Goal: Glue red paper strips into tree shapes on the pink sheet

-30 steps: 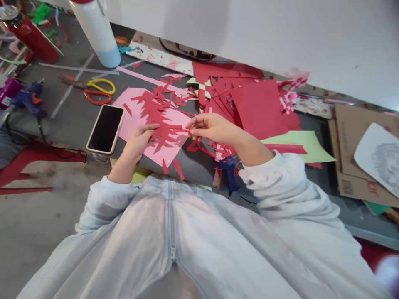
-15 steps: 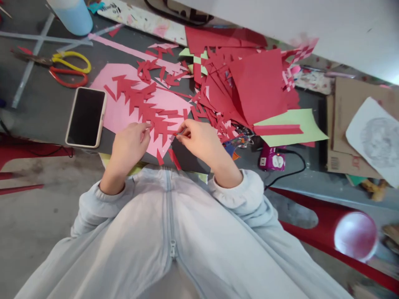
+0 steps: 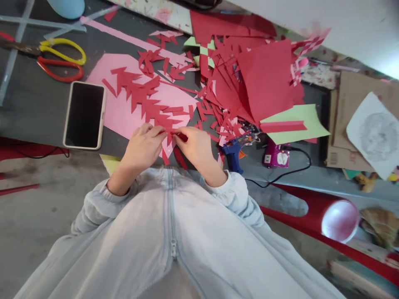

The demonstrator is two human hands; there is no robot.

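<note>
A pink paper sheet [image 3: 120, 115] lies on the dark table with jagged red paper strips [image 3: 146, 101] layered across its middle. At the sheet's near end, my left hand [image 3: 145, 145] is closed with its fingertips on a small red strip. Facing it, my right hand [image 3: 195, 144] pinches the same small piece between thumb and index finger. The fingers hide most of that piece. Two narrow red strips, a left one [image 3: 165, 157] and a right one [image 3: 180, 158], lie just below the hands by the table edge.
Left are a phone [image 3: 84, 115] and scissors [image 3: 60, 60]. Red scraps [image 3: 218, 104] and larger red sheets [image 3: 268, 79] are heaped to the right. A blue glue gun [image 3: 233, 153], purple power adapter [image 3: 276, 158] with cord, green paper [image 3: 293, 114] and cardboard [image 3: 358, 99] lie farther right.
My hands have come together over the near end of the pink sheet, the left one moving right. The camera view has shifted, and the blue glue gun shows more.
</note>
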